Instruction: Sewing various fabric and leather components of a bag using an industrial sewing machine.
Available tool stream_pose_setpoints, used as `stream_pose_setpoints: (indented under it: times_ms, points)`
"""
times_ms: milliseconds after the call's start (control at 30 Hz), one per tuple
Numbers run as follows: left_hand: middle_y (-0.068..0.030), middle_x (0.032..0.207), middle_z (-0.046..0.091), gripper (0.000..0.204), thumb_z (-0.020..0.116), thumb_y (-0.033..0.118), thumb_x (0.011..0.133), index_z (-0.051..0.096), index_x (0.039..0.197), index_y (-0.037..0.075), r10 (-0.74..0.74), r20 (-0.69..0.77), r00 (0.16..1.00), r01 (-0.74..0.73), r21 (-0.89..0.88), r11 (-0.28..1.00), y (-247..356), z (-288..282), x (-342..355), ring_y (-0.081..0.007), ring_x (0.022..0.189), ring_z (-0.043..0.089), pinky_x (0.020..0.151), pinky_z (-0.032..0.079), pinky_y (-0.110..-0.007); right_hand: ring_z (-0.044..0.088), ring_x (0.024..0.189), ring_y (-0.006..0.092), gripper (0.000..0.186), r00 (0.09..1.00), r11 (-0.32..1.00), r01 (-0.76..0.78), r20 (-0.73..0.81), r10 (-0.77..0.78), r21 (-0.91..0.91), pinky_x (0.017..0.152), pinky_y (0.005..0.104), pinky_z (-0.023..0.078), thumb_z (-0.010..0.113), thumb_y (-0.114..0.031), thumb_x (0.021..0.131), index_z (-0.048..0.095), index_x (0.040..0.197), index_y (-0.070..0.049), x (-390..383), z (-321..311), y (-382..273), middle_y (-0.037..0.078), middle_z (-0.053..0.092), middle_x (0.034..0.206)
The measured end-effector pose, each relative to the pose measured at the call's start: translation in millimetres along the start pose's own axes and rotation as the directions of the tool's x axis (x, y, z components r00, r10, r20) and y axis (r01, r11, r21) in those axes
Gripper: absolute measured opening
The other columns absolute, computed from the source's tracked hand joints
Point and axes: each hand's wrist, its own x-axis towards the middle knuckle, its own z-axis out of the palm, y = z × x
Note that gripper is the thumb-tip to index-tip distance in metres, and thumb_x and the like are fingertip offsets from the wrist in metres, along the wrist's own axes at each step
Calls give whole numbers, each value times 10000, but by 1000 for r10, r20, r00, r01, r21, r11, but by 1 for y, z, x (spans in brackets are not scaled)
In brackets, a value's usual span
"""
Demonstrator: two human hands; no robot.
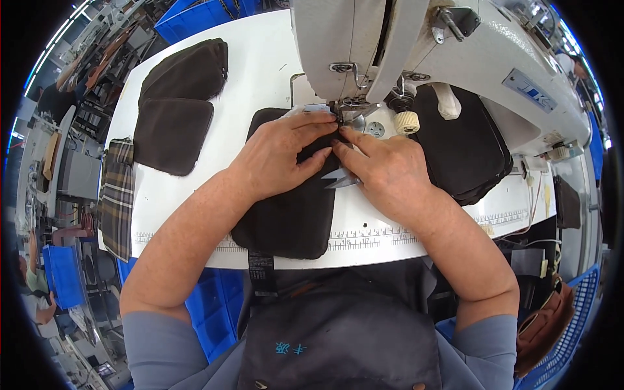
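My left hand (286, 153) rests on a dark brown padded fabric piece (279, 224), its fingertips stretched to the presser foot (348, 110) of a white sewing machine (455, 58) and its thumb apart. Silver scissors (338, 179) are in my right hand (393, 175), blades pointing left, with its index and middle fingertips pressing the fabric just below the foot. A black label strip (260, 273) hangs from the near end of the piece, over the table's edge. My fingers and the foot hide part of the piece's top.
On the white table (253, 65) lie two dark pieces (172, 133) and plaid cloth (117, 195) at left, and a dark stack (461, 156) right, under the machine's arm. Blue bins (182, 16) stand behind, a blue basket (569, 325) lower right. Other people (39, 299) work far left.
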Motion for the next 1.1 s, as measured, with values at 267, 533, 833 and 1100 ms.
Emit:
stream_pose_setpoints:
  times_ms: [267,533,833,1100]
  points:
    - [-166,1367,668,406,736,81,878,710,1276,3,6,-15,1000,-6,2,1000,-4,-1,3,-336,1243,662,1064,544,-398,718,742,222,410,997,998,-67,37,67,0,646,369,568,764,-88,704,766,1114,-97,1,1,-1,61,740,1208]
    - [-179,1355,670,385,724,85,899,709,1275,2,-20,-24,1000,20,15,1000,-3,2,2,-350,1247,655,1055,544,-405,726,718,241,287,999,996,-40,-3,40,79,607,384,573,682,-129,807,748,1072,-40,-4,-8,-8,98,750,1123]
    - [-151,1362,674,407,649,-16,843,727,1236,56,131,-7,991,-129,120,984,1,-5,-1,-360,1284,634,1073,531,-442,720,792,127,193,967,973,223,-142,-212,62,563,303,499,720,-147,749,705,928,-76,-9,-20,-23,39,753,951]
    - [-108,1314,710,311,684,53,864,749,1168,39,82,13,997,-84,175,981,13,-8,-11,-298,1296,635,1043,543,-417,755,868,180,212,964,953,198,-221,-148,229,614,312,573,724,-116,762,716,966,-56,-14,-19,-12,63,761,983]
